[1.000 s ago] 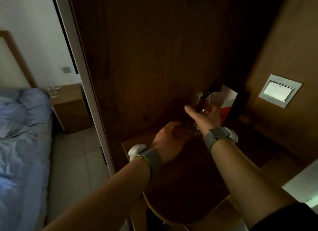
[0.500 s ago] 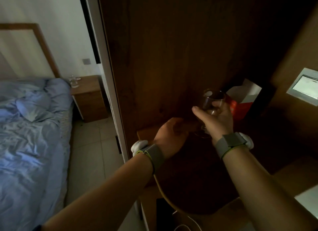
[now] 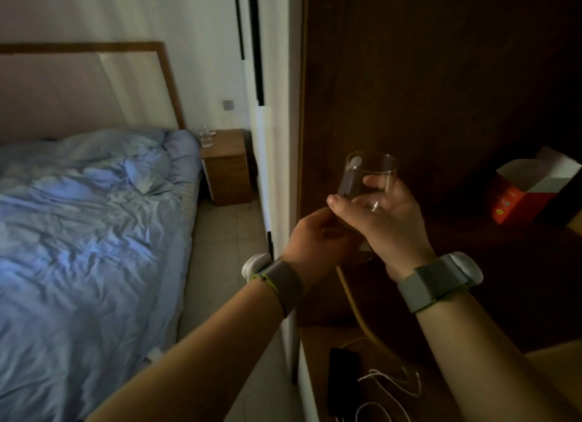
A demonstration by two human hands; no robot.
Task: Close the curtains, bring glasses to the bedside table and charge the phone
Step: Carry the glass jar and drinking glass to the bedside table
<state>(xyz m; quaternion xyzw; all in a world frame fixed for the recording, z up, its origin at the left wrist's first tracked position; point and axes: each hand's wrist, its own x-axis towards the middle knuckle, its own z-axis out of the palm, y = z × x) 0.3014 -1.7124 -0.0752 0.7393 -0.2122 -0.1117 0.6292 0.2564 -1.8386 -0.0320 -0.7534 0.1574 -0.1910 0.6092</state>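
Note:
My right hand (image 3: 382, 215) is shut on a clear drinking glass (image 3: 367, 177) and holds it upright at chest height in front of a dark wooden panel. My left hand (image 3: 316, 240) is curled just below and left of it, touching the right thumb. Something dim lies between its fingers, and I cannot make out what. Far back stands the wooden bedside table (image 3: 225, 169) beside the bed, with small clear glasses (image 3: 206, 137) on top. A dark phone (image 3: 343, 380) lies on the desk below my arms, next to a loose white cable (image 3: 393, 387).
A bed with a rumpled blue duvet (image 3: 88, 232) fills the left. A tiled floor strip (image 3: 226, 248) runs between bed and white wall edge (image 3: 277, 169). A red and white box (image 3: 529, 195) sits at the right. A curved wooden chair back (image 3: 356, 305) is under my hands.
My right hand has raised the glass away from the dark desk corner. The left hand came up under it. The view swung left, showing more of the bed and bedside table.

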